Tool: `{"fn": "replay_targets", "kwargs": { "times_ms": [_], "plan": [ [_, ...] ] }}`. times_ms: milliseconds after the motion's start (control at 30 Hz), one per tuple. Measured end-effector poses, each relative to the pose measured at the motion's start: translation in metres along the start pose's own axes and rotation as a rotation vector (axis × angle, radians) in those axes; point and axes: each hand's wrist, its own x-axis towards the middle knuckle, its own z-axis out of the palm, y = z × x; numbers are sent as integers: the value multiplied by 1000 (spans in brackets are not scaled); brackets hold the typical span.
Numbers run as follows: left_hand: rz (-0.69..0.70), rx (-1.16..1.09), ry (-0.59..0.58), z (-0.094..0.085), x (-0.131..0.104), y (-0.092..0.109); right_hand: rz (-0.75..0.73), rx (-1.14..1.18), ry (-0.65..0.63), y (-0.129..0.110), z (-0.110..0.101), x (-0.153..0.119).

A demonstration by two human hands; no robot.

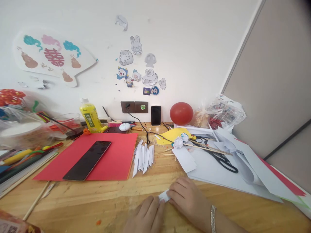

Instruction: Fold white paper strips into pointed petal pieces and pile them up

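Note:
A small folded piece of white paper (164,196) lies on the wooden table (109,200) near the front edge. My left hand (145,215) presses on its left end with closed fingers. The right end is held under the curled fingers of my right hand (187,200), whose wrist wears a bracelet. Part of the paper is hidden under my fingertips. Beyond my hands, a pile of folded white paper strips (143,157) rests beside a red sheet (114,155) that carries a black tablet or phone (87,160).
White sheets (206,168) with black-handled scissors (222,161) lie at the right. Crumpled paper (179,142), a yellow sheet (170,135) and a red balloon (181,113) are behind. A yellow bottle (91,118), a white-cased phone (155,116) and a cable (138,120) stand or run near the wall.

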Motion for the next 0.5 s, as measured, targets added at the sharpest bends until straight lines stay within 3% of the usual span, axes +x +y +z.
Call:
{"fn": "replay_targets", "kwargs": {
  "times_ms": [133, 267, 367, 433, 500],
  "plan": [
    [30, -129, -63, -9, 5, -10, -92, -85, 61, 0, 3, -1],
    [-106, -410, -94, -16, 12, -14, -97, -62, 131, -2, -2, -1],
    [-443, -772, -172, -20, 16, -16, -59, -40, 200, -4, -9, -1],
    [-759, -1094, -282, -18, 18, -17, -62, 2, 244, -5, -13, -1],
    [-991, -1485, -406, -10, 18, -15, -91, 94, 275, -6, -15, 1]
  ]
}}
